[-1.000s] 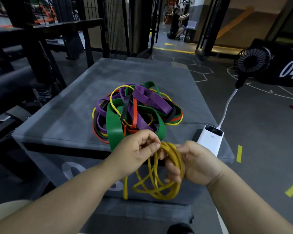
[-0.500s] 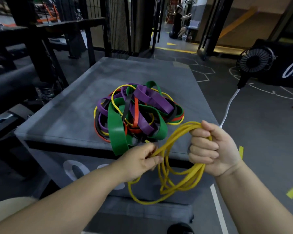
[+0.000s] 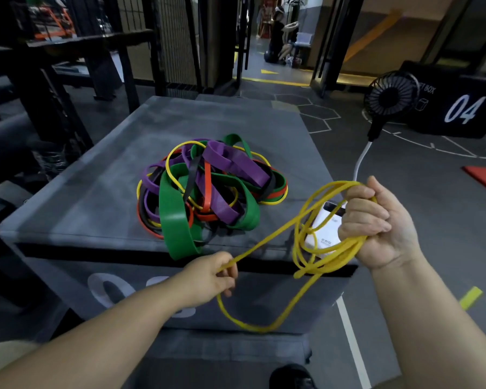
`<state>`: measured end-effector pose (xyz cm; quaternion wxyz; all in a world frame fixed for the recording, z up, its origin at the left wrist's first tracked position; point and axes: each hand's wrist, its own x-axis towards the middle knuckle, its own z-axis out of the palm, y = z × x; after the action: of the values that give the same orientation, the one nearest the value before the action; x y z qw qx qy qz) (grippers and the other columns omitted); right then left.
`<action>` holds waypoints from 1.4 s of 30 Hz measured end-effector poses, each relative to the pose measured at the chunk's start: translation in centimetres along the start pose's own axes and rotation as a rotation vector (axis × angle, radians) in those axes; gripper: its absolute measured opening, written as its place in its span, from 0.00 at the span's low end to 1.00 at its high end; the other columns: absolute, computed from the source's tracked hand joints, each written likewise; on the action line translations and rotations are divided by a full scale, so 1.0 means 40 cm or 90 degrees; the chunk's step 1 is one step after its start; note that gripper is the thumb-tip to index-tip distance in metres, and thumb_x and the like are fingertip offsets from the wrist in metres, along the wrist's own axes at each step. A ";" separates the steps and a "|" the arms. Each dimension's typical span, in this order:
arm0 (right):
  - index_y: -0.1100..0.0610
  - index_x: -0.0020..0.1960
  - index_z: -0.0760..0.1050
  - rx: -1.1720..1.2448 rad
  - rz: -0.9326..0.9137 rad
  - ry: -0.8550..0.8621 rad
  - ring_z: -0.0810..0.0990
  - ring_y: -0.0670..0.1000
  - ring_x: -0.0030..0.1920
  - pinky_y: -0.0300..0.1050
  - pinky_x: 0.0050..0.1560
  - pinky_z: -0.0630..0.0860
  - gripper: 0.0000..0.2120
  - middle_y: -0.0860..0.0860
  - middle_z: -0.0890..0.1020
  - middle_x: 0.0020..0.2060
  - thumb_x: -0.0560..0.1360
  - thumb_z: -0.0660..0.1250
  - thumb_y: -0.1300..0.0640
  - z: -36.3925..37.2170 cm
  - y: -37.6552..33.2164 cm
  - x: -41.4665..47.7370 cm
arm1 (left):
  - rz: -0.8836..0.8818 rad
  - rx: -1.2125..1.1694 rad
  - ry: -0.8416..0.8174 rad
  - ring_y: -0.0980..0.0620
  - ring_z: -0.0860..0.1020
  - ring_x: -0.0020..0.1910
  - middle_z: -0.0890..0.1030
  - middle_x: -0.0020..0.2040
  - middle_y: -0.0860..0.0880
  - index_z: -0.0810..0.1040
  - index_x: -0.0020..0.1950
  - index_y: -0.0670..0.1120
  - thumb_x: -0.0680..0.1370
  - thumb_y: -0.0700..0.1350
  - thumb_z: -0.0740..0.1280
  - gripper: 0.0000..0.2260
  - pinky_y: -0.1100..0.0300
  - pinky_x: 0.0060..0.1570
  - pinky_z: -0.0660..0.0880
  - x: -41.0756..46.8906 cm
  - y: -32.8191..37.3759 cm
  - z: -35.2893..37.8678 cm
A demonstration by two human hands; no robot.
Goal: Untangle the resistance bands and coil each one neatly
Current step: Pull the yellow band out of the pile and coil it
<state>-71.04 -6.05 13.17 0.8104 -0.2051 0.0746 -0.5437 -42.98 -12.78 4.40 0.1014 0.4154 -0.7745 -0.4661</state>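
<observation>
The right hand point(image 3: 376, 223) is closed around several coiled loops of a thin yellow band point(image 3: 337, 258), held up at the near right corner of the grey box point(image 3: 96, 197). The left hand point(image 3: 211, 279) pinches one strand, drawn taut between the hands, with a slack loop hanging below. The tangled pile point(image 3: 208, 189) of green, purple, red, black and yellow bands lies on the box top, left of a white power bank point(image 3: 324, 228).

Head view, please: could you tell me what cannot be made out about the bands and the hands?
Head view: how many loops of the yellow band the right hand holds; its curled fingers cover them.
Head view: how many bands the tangled pile holds; upper ones bury lower ones.
Head view: the label on the power bank; too small, partly behind the yellow band.
</observation>
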 end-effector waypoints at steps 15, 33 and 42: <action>0.60 0.41 0.75 -0.011 -0.056 0.044 0.65 0.43 0.23 0.42 0.29 0.74 0.20 0.45 0.66 0.23 0.82 0.58 0.47 -0.029 -0.050 -0.035 | -0.038 -0.229 0.072 0.56 0.74 0.32 0.76 0.47 0.42 0.72 0.47 0.47 0.80 0.33 0.59 0.09 0.62 0.34 0.73 -0.016 0.033 -0.009; 0.62 0.51 0.71 -0.143 0.063 -0.050 0.68 0.48 0.29 0.43 0.38 0.68 0.24 0.50 0.68 0.30 0.85 0.46 0.46 0.029 -0.016 -0.018 | 0.092 -0.129 0.130 0.71 0.71 0.57 0.73 0.61 0.59 0.77 0.27 0.52 0.79 0.51 0.65 0.19 0.67 0.55 0.65 -0.051 0.085 -0.070; 0.61 0.52 0.69 -0.181 0.124 -0.041 0.57 0.43 0.24 0.42 0.36 0.66 0.19 0.47 0.62 0.27 0.85 0.48 0.48 0.079 0.011 -0.024 | 0.110 -0.126 0.238 0.82 0.59 0.55 0.61 0.70 0.56 0.73 0.33 0.48 0.80 0.50 0.62 0.16 0.68 0.56 0.63 -0.077 0.128 -0.075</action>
<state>-69.96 -4.22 15.75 0.8240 -0.3268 0.1445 -0.4398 -42.20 -11.28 10.89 0.3228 0.4147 -0.7253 -0.4448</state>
